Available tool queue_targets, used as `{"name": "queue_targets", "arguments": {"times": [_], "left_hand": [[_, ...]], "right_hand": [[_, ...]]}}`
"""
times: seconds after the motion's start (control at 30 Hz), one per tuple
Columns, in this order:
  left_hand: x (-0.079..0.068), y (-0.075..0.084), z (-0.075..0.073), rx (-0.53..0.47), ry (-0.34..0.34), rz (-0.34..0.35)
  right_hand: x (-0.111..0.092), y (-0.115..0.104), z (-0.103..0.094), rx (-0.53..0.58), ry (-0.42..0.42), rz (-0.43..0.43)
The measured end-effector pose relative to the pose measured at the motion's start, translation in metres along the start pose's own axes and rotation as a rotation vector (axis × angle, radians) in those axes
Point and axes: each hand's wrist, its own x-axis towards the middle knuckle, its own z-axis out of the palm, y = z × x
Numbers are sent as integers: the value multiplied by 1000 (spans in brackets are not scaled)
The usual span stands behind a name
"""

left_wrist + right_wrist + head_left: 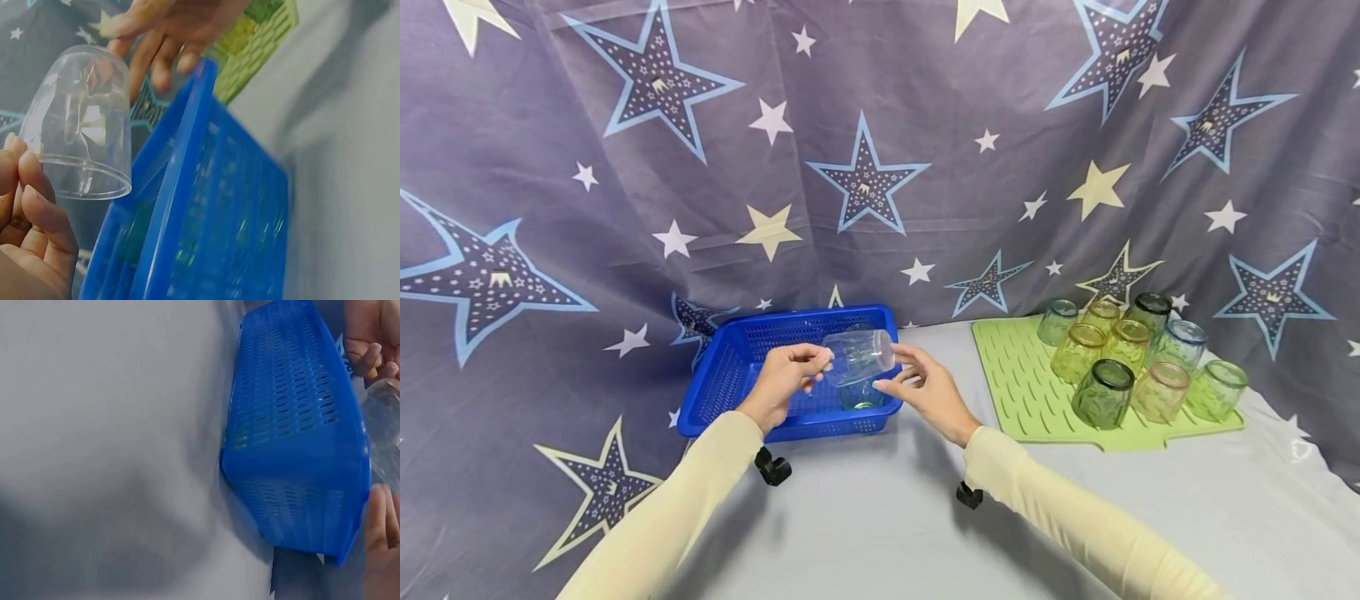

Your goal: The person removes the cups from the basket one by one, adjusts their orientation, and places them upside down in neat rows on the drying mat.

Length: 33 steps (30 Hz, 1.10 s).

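A clear tumbler (859,357) lies sideways in the air above the blue basket (700,408), its rim toward the left and its base toward the right. My left hand (782,379) pinches the rim between thumb and fingers, as the left wrist view also shows on the tumbler (84,125). Around the base end, the right hand (928,392) has its fingers spread and loosely bent; whether a fingertip touches the tumbler I cannot tell. Inside the basket, below the tumbler, sits a greenish glass (861,396), partly hidden.
On the right, a green drying mat (1015,392) carries several coloured tumblers standing upside down, among them a dark green tumbler (1103,396) and a pink tumbler (1161,392). A star-patterned curtain (865,275) hangs behind the white table (865,517).
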Motion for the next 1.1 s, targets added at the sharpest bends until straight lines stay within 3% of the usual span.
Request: {"name": "queue_targets", "arguments": {"times": [0.2, 0.37, 0.5, 0.67, 0.83, 1.0, 1.1], "left_hand": [[-3, 0, 13, -94, -43, -31], [-5, 1, 17, -71, -83, -34], [-4, 1, 17, 33, -113, -21], [-2, -3, 21, 240, -149, 37], [-7, -9, 36, 555, -192, 228], [-11, -16, 55, 956, -231, 545], [-12, -20, 61, 1119, -231, 730]], "right_hand": [[4, -3, 3, 85, 44, 4], [5, -6, 2, 181, 53, -27], [7, -8, -2, 232, 75, -71], [12, -11, -15, 232, 130, -81], [14, -11, -32, 206, 193, -81], [14, -6, -47, 149, 226, -57], [15, -1, -56, 125, 243, -43]]}}
